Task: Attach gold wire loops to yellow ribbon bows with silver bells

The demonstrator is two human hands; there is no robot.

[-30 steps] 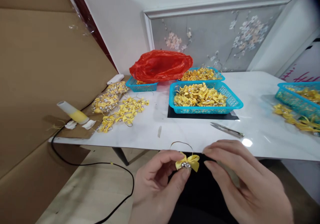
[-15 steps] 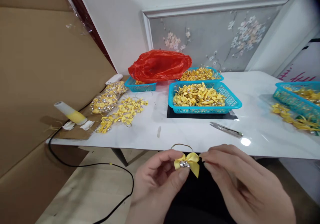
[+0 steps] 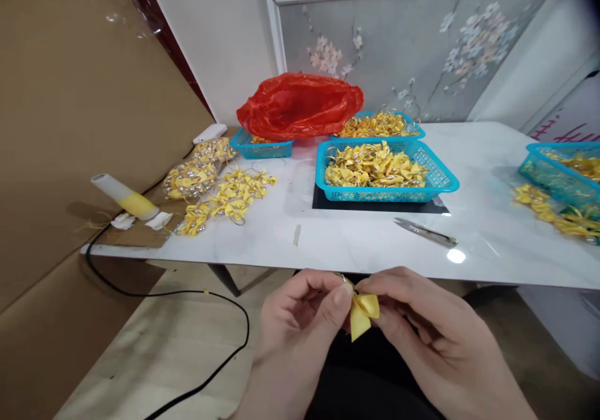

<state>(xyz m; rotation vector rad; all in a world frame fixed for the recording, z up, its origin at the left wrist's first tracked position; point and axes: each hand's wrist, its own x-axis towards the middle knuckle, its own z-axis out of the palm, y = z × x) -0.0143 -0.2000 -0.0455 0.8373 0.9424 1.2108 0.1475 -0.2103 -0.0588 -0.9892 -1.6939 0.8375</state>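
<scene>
A yellow ribbon bow (image 3: 362, 315) is held between my two hands, in front of the table's near edge. My left hand (image 3: 307, 329) pinches its left side between thumb and forefinger, and a small shiny metal tip shows above that thumb. From the other side, the fingertips of my right hand (image 3: 417, 326) close on the bow's upper right part. Fingers cover much of the bow, and its silver bell-like piece is hidden. Beyond my hands, a pair of thread snips (image 3: 425, 232) lies on the white table (image 3: 262, 239).
A blue basket (image 3: 389, 195) of yellow bows stands mid-table, others behind and at right. A red plastic bag (image 3: 300, 107) rests at the back. Loose bows (image 3: 234, 198), filled clear bags (image 3: 192, 179) and a yellow-white cone (image 3: 126, 198) are at left. A black cable (image 3: 220, 376) hangs down.
My right hand has moved left to meet my left hand at the bow. The bow has turned, so its silver piece and cord loop no longer show. The view has tilted slightly down.
</scene>
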